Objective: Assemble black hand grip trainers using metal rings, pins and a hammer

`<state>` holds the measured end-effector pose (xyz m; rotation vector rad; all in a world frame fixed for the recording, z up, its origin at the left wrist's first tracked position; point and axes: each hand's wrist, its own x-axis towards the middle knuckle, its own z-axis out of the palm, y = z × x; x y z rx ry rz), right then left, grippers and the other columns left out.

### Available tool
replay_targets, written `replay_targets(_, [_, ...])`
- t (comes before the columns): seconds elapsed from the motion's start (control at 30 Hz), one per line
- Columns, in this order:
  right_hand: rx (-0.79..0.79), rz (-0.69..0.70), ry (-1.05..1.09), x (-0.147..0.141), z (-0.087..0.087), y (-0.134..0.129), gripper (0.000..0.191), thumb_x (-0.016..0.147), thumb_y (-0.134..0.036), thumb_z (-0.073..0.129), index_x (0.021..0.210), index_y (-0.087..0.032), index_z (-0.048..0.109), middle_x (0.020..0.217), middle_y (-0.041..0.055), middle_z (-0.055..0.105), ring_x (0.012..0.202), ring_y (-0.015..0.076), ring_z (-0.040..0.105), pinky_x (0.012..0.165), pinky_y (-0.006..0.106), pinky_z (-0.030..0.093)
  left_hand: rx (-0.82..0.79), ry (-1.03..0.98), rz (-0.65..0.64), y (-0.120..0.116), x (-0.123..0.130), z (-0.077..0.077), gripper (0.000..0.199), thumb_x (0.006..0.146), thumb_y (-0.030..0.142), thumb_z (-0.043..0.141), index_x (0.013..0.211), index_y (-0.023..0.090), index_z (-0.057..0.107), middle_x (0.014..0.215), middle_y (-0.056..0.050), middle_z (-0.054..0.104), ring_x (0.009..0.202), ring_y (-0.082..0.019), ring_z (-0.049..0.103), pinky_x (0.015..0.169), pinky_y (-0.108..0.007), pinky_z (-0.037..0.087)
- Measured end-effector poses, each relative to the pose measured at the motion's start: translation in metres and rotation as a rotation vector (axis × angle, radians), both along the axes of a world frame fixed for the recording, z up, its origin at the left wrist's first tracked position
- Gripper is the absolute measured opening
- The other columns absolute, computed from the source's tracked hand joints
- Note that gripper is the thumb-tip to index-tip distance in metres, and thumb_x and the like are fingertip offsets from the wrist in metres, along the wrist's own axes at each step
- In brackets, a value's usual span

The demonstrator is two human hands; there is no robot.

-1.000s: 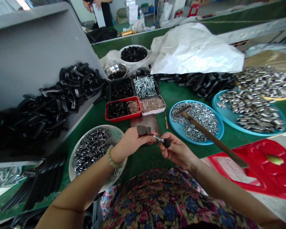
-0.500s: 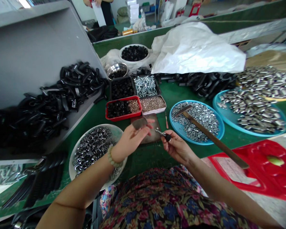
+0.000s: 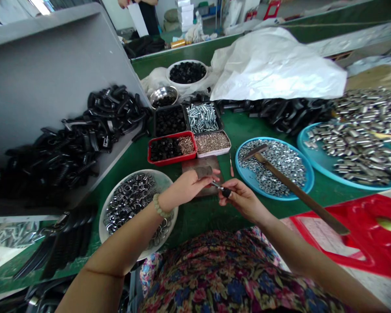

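Observation:
My left hand (image 3: 192, 186) is shut on a small dark brown pad (image 3: 202, 172), held between thumb and fingers. My right hand (image 3: 243, 200) pinches a small black part with a metal piece (image 3: 223, 190) sticking out toward the left hand. The metal tip lies just by the left fingertips, and the two hands nearly touch. Both hover over a brown square plate (image 3: 211, 163) on the green bench, and the left forearm passes over the rim of a white bowl of shiny metal rings (image 3: 130, 204).
Red and black trays of small parts (image 3: 172, 148) stand ahead. A hammer (image 3: 289, 191) lies across a blue plate of nuts (image 3: 273, 167). Black spring clips (image 3: 61, 152) pile on a grey board at left. A red plastic crate (image 3: 352, 230) sits at right; a co-worker stands far back.
My left hand has come down and moved right with the pad, closer to the right hand. The black part stays in the right hand. The view has shifted slightly.

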<state>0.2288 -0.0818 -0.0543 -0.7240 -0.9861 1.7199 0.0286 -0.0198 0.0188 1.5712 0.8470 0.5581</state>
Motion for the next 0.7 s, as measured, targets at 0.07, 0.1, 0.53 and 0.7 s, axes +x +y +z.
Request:
replay_targets(0.07, [0.026, -0.009, -0.037, 0.000, 0.002, 0.000, 0.017, 0.087, -0.034, 0.065, 0.097, -0.021, 0.058, 0.083, 0.0003, 0.069, 0.068, 0.0110, 0.068, 0.067, 0.026, 0.055, -0.023, 0.026, 0.011, 0.002, 0.000, -0.007, 0.025, 0.085, 0.028, 0.060, 0.108, 0.019, 0.068, 0.103, -0.005, 0.072, 0.092, -0.017, 0.067, 0.088, -0.032, 0.051])
replay_targets(0.1, [0.055, -0.013, -0.083, 0.001, 0.003, 0.000, 0.016, 0.088, -0.034, 0.063, 0.098, -0.022, 0.058, 0.083, 0.0004, 0.069, 0.068, 0.0114, 0.068, 0.067, 0.026, 0.055, -0.060, 0.035, 0.035, 0.003, -0.001, -0.011, 0.023, 0.084, 0.028, 0.062, 0.103, 0.019, 0.070, 0.100, -0.005, 0.072, 0.089, -0.016, 0.067, 0.086, -0.031, 0.052])
replay_targets(0.53, [-0.158, -0.008, 0.186, -0.001, 0.018, 0.000, 0.027, 0.076, -0.036, 0.076, 0.094, -0.024, 0.059, 0.074, -0.0034, 0.065, 0.055, 0.0067, 0.061, 0.052, 0.017, 0.050, 0.196, -0.001, 0.041, -0.007, 0.002, -0.007, 0.018, 0.083, 0.013, 0.054, 0.078, 0.018, 0.070, 0.116, -0.007, 0.068, 0.102, -0.017, 0.063, 0.098, -0.033, 0.046])
replay_targets(0.7, [-0.170, 0.025, 0.190, 0.004, 0.023, -0.002, 0.025, 0.076, -0.033, 0.077, 0.091, -0.022, 0.061, 0.073, -0.0021, 0.067, 0.057, 0.0083, 0.064, 0.054, 0.018, 0.051, 0.361, 0.020, 0.086, -0.006, -0.002, -0.009, 0.038, 0.084, 0.005, 0.045, 0.112, 0.021, 0.066, 0.138, -0.007, 0.054, 0.119, -0.018, 0.054, 0.108, -0.038, 0.038])
